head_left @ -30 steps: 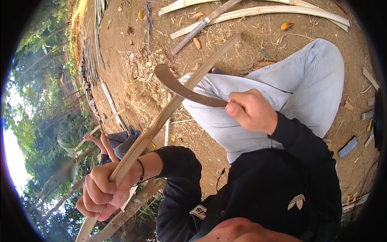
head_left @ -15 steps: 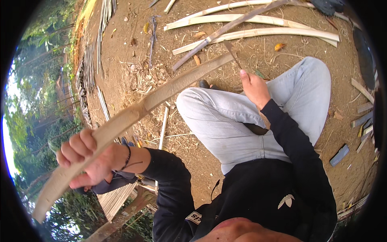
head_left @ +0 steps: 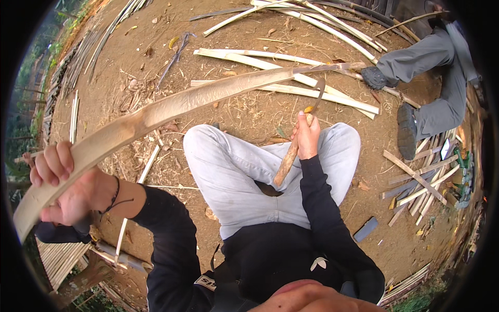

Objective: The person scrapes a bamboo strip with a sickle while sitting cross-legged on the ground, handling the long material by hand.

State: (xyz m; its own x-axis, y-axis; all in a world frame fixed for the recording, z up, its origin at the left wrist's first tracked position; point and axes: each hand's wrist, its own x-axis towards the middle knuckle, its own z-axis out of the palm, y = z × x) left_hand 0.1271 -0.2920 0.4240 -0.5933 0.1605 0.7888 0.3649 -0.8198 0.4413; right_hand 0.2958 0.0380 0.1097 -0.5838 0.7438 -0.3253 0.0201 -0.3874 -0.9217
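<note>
Since half a second ago the bamboo strip (head_left: 171, 106) has swung flatter and higher across the view, and the right hand (head_left: 307, 136) has come forward off the thigh with the sickle-like knife (head_left: 291, 151) raised. Nearest, the left hand (head_left: 62, 187) is clenched around the strip's near end at the lower left. From there the strip's long axis runs up and to the right, over the light trouser knees (head_left: 234, 166), its far tip ending above and just beyond the right hand. The right hand's fingers are wrapped tight on the wooden handle, the curved blade (head_left: 319, 91) hooking up close under the strip's far part. Further off, split bamboo slats (head_left: 291, 88) lie on the bare earth, and another person's legs (head_left: 426, 73) rest at the upper right
</note>
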